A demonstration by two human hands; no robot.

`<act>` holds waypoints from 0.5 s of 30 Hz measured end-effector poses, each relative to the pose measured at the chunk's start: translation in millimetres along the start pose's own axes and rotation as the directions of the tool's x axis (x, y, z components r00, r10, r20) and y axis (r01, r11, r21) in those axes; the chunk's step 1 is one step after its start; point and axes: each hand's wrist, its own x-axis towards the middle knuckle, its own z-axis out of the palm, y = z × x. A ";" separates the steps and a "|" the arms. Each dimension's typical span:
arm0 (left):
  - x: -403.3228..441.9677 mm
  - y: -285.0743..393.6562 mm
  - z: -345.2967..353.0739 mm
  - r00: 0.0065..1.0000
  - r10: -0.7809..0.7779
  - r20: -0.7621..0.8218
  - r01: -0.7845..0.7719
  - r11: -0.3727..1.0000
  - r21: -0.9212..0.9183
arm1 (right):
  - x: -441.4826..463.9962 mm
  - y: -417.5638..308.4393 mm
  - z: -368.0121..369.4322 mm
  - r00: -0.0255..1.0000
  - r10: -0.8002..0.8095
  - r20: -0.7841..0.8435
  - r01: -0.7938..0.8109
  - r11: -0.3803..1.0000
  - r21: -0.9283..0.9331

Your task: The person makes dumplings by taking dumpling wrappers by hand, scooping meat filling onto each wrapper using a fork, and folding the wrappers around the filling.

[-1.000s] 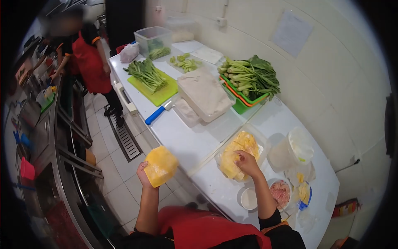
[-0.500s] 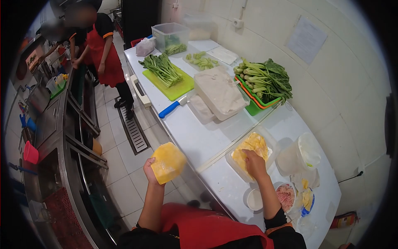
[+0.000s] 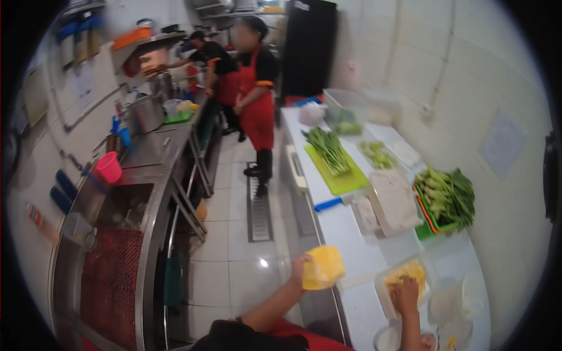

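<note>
My left hand [image 3: 300, 270] is closed round the edge of a stack of flat yellow sheets [image 3: 323, 268], held up beside the table's front edge. Over a clear plastic container [image 3: 383, 292] on the table, my right hand [image 3: 404, 295] reaches down with its fingertips at the yellow pieces [image 3: 413, 271] inside. Whether those fingers grip a piece is too small to tell. A white bowl [image 3: 387, 339] sits by my right forearm, and a pale tub [image 3: 453, 301] stands right of the container.
Farther up the table [image 3: 351, 257] are a lidded container [image 3: 393, 202], a blue-handled knife [image 3: 329, 205], greens [image 3: 328, 151] on a green board [image 3: 345, 184], and a basket of greens [image 3: 448, 199]. Two people in red aprons [image 3: 256, 120] stand beyond, beside a steel sink counter [image 3: 146, 169].
The view has swung left and up, showing more of the aisle and sink. My left hand still holds the yellow sheets; my right hand stays at the container.
</note>
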 end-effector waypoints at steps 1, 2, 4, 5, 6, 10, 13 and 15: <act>1.3 -1.4 1.3 1.000 -0.021 0.009 0.021 1.000 -0.002 | 0.3 -1.4 -0.2 0.999 0.015 0.049 -0.015 1.000 0.009; 2.4 -3.4 5.6 1.000 -0.008 0.005 0.008 1.000 -0.006 | -0.7 -0.8 2.4 1.000 0.002 0.026 -0.002 1.000 -0.022; 6.8 -11.0 12.9 1.000 -0.005 -0.004 0.005 1.000 -0.016 | -4.9 4.0 8.0 1.000 -0.001 -0.018 0.000 0.996 -0.085; 10.6 -13.3 8.8 0.999 -0.017 0.042 0.019 0.999 -0.044 | -6.2 5.2 9.6 1.000 0.021 -0.006 -0.021 0.998 -0.067; 12.2 -14.4 8.8 0.999 -0.038 -0.024 0.038 0.999 -0.024 | -6.8 5.7 11.5 0.999 0.037 -0.009 -0.037 0.997 -0.072; 9.9 -27.9 28.1 0.966 -0.078 -0.248 0.092 0.995 0.044 | -11.7 3.5 11.1 0.995 0.095 -0.031 -0.096 0.994 -0.049; 21.3 -41.4 19.5 0.970 -0.141 -0.199 0.145 0.989 0.009 | -13.0 -13.1 -10.8 0.970 0.198 -0.137 -0.184 0.977 0.108; 27.2 -46.7 23.5 0.979 -0.174 -0.109 0.173 0.985 -0.015 | -25.4 -10.8 -29.6 0.942 0.221 -0.254 -0.199 0.974 0.109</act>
